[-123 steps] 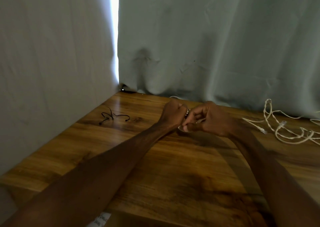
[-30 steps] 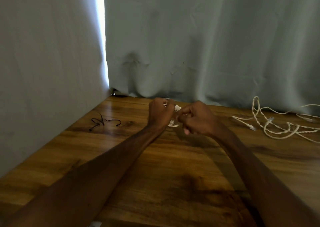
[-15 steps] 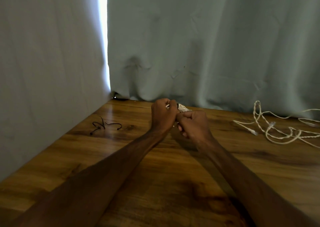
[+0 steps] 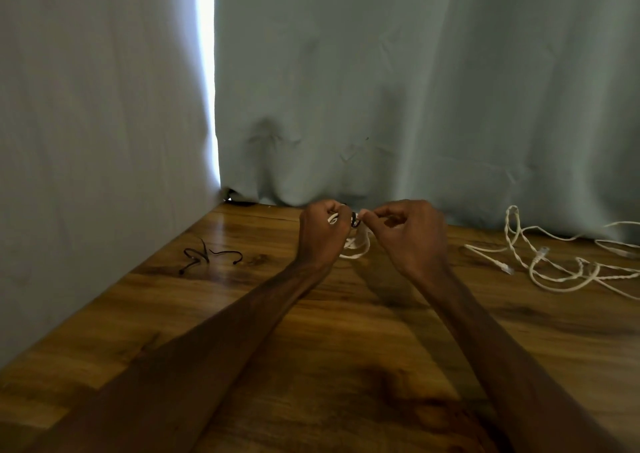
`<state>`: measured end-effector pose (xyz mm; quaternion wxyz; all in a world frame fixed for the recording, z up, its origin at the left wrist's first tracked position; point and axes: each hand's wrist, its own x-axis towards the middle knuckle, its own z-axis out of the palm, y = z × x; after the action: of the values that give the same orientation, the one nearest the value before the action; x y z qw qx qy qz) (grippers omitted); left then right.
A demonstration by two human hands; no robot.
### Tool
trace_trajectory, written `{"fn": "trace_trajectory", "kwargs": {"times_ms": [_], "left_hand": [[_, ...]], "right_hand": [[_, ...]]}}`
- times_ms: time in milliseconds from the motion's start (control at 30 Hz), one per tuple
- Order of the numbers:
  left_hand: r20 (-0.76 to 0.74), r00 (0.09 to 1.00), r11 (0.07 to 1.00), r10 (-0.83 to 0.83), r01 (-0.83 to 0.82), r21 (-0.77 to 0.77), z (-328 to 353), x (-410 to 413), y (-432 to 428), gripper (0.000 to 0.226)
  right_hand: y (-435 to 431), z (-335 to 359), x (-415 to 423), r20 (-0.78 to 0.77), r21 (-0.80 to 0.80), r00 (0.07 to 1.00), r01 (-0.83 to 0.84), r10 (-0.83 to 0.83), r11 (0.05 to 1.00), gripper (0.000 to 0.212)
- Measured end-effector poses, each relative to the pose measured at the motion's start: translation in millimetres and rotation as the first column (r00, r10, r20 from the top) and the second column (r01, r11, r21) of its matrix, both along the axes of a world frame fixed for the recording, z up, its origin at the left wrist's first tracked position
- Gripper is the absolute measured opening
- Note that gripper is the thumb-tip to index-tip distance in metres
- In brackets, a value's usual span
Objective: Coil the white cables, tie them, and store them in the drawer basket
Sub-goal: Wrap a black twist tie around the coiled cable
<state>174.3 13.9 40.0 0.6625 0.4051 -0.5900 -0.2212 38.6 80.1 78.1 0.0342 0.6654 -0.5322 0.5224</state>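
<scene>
My left hand (image 4: 322, 234) grips a small coil of white cable (image 4: 356, 246), whose loops hang below my fist just above the wooden table (image 4: 346, 348). A thin black tie (image 4: 355, 219) wraps the coil at its top. My right hand (image 4: 408, 234) pinches the end of that tie between thumb and forefinger, close beside the left hand. More loose white cables (image 4: 554, 265) lie tangled on the table to the right, apart from both hands.
A few black ties (image 4: 207, 257) lie on the table at the left, near the grey curtain (image 4: 381, 89). The curtain hangs along the back and left edges of the table. No drawer or basket is in view.
My hands have drawn slightly apart. The coil's loops now show below my left fist, and the black tie shows between my hands.
</scene>
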Motion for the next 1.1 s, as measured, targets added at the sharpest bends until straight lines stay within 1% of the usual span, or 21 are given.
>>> {"fn": "trace_trajectory", "kwargs": {"times_ms": [133,200,267,400,467,533,600,667,733,833,967,1100], "left_hand": [[0.009,1.000,1.000,-0.026,0.026,0.004,-1.9,-3.3,0.4,0.017],[0.020,0.999,0.999,-0.033,0.034,-0.002,-1.9,-5.1,1.2,0.018],[0.020,0.999,0.999,-0.049,0.049,0.004,-2.5,-6.2,1.1,0.019],[0.046,0.996,0.997,-0.078,0.077,0.010,-5.1,-7.4,0.0,0.020],[0.029,0.995,0.995,-0.096,0.096,0.016,-4.8,-6.0,-0.8,0.021],[0.003,0.991,0.991,-0.133,0.133,0.014,-3.2,-5.1,0.2,0.022],[-0.007,0.984,0.984,-0.181,0.181,0.004,-2.3,-6.5,1.5,0.025],[0.001,0.977,0.977,-0.212,0.212,0.000,-2.1,-10.4,5.1,0.026],[0.018,0.976,0.976,-0.215,0.215,-0.011,-2.1,-14.0,6.8,0.027],[0.037,0.978,0.978,-0.206,0.207,-0.019,-3.3,-15.0,5.3,0.030],[0.038,0.981,0.982,-0.190,0.190,-0.006,-4.1,-11.9,2.6,0.029],[0.046,0.983,0.984,-0.177,0.178,-0.027,-3.9,-11.4,1.1,0.025]], "right_hand": [[1.0,-6.0,3.9,0.141,-0.053,0.984,-0.102,0.108,0.993,0.011],[0.9,-5.0,4.4,0.250,-0.048,0.954,-0.155,0.162,0.987,0.009],[0.8,-3.0,1.9,0.316,-0.029,0.928,-0.197,0.196,0.980,0.008],[5.8,1.4,1.3,0.298,-0.026,0.918,-0.267,0.263,0.963,0.008],[7.4,3.6,2.8,0.325,-0.017,0.901,-0.298,0.288,0.954,0.012],[8.0,5.6,3.2,0.429,0.000,0.848,-0.344,0.311,0.939,0.017],[8.5,8.2,0.7,0.566,0.019,0.763,-0.391,0.312,0.920,0.024],[8.9,11.1,-3.7,0.641,0.049,0.715,-0.401,0.279,0.915,0.025],[10.3,13.4,-7.4,0.655,0.089,0.714,-0.400,0.249,0.912,0.017],[12.1,16.3,-10.5,0.654,0.111,0.714,-0.416,0.249,0.902,0.009],[11.8,17.7,-13.8,0.646,0.169,0.723,-0.448,0.245,0.878,0.008],[11.7,19.8,-17.9,0.658,0.203,0.707,-0.499,0.260,0.842,0.010]]}}
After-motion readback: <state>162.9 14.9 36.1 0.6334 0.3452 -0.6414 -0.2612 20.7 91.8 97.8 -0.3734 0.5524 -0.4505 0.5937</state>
